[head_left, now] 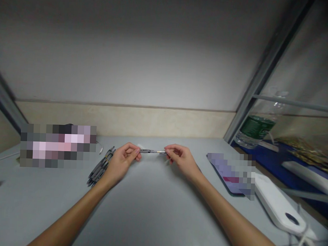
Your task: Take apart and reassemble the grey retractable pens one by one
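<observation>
My left hand and my right hand face each other above the grey tabletop. Between them a slim pen lies nearly level. Its dark grey barrel end is pinched in my left thumb and fingers, while my right fingertips pinch the other end. A thin, pale metallic length shows in the middle; whether it is a refill or part of the body I cannot tell. Beside my left wrist lies a bundle of several grey pens, partly covered by that forearm.
At right rest a phone and a white rounded device with cables. A water bottle with a green label stands beyond a metal rail. Pixelated pinkish items and a white cable sit at left. A wall closes off the back.
</observation>
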Tool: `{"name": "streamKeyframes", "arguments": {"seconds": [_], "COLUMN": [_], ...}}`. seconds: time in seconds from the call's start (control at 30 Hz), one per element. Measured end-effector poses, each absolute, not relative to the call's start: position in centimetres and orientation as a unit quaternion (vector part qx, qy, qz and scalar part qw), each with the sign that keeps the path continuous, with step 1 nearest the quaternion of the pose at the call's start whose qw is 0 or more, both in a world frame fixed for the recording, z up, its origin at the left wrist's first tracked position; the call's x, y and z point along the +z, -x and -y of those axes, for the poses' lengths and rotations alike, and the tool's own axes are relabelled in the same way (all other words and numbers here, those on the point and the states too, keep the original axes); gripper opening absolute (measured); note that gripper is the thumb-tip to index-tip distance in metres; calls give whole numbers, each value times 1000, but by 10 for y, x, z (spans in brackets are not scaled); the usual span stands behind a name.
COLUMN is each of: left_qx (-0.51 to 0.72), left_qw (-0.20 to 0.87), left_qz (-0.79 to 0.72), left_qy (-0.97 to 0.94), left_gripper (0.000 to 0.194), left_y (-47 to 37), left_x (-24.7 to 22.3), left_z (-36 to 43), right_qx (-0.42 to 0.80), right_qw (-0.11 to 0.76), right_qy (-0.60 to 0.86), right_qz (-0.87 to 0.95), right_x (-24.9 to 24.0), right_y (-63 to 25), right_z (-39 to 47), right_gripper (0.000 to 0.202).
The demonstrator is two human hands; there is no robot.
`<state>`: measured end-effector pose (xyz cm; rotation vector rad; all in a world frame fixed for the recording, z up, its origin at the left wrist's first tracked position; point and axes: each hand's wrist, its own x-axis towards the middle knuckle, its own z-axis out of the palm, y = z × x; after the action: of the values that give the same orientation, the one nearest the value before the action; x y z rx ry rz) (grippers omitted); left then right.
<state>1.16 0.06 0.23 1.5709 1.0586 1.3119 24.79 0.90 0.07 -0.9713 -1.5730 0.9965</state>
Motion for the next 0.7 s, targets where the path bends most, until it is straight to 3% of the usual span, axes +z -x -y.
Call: {"name": "streamKeyframes", "arguments": {"seconds": [0.17, 0.37, 0.53, 0.7], "left_qx": [535, 536, 535, 533], "left_qw": [459, 465, 457, 448], "left_qz": [-414, -416, -422, -425], "left_qy": [-577, -569, -571, -578], "left_gripper": [22, 22, 23, 23], "left_y": [-12, -12, -9, -9], "left_x": [-1, -4, -4, -5], "left_z": [-2, -5, -6, -6], "right_qx": [397, 447, 466, 493], "right_qw": [524, 441, 469, 440], "right_qy": [395, 465, 402, 430], "right_qz": [642, 624, 634, 614], "right_x": [2, 3, 6, 9], "right_y": [-248, -248, -250, -247], "right_z": [-8, -8, -7, -3], "right_gripper": [36, 50, 28, 37]}}
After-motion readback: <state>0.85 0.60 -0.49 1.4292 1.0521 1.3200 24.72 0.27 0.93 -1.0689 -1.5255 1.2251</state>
